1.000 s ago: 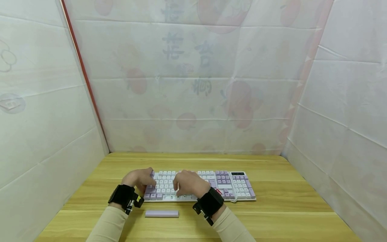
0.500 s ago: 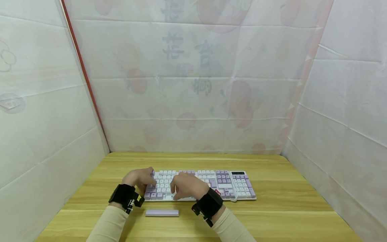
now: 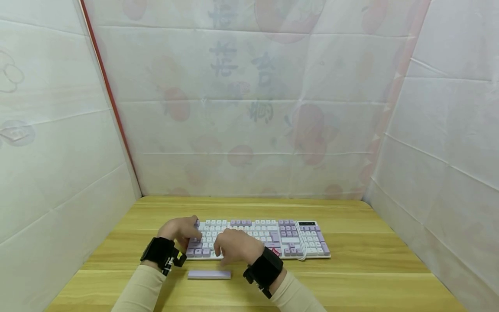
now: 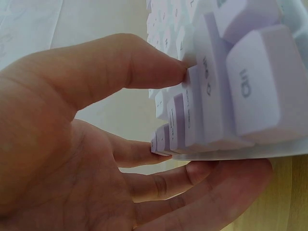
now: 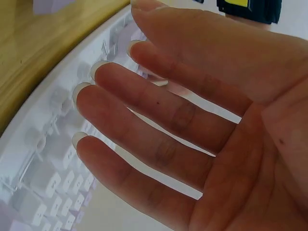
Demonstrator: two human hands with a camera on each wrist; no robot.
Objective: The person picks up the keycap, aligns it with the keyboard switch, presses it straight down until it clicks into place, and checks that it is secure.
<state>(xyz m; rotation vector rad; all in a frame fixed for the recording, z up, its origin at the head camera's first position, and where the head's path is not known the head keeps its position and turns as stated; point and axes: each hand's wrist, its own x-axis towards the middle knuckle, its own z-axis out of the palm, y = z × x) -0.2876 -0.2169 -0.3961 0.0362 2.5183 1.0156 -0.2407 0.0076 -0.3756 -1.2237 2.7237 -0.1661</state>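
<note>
A white and lavender keyboard (image 3: 269, 234) lies on the wooden table. My left hand (image 3: 181, 229) grips its left end: in the left wrist view the thumb (image 4: 159, 70) presses beside the Caps Lock key and the other fingers lie along the edge and underside. My right hand (image 3: 238, 246) is over the keyboard's front edge, holding nothing, its fingers gently bent in the right wrist view. Beneath them, a bare strip (image 5: 62, 108) in the bottom row shows exposed switch and wire parts. A long lavender space bar keycap (image 3: 209, 274) lies on the table in front of the keyboard.
A white cable (image 3: 301, 242) lies bundled across the keyboard's right part. A red tag (image 3: 275, 251) shows beside my right wrist. Pale printed cloth walls (image 3: 249, 130) stand behind and on both sides of the wooden table (image 3: 351, 281).
My right hand has moved left and toward me, from over the keys to the front edge near the space bar keycap. The left hand has kept its grip on the keyboard.
</note>
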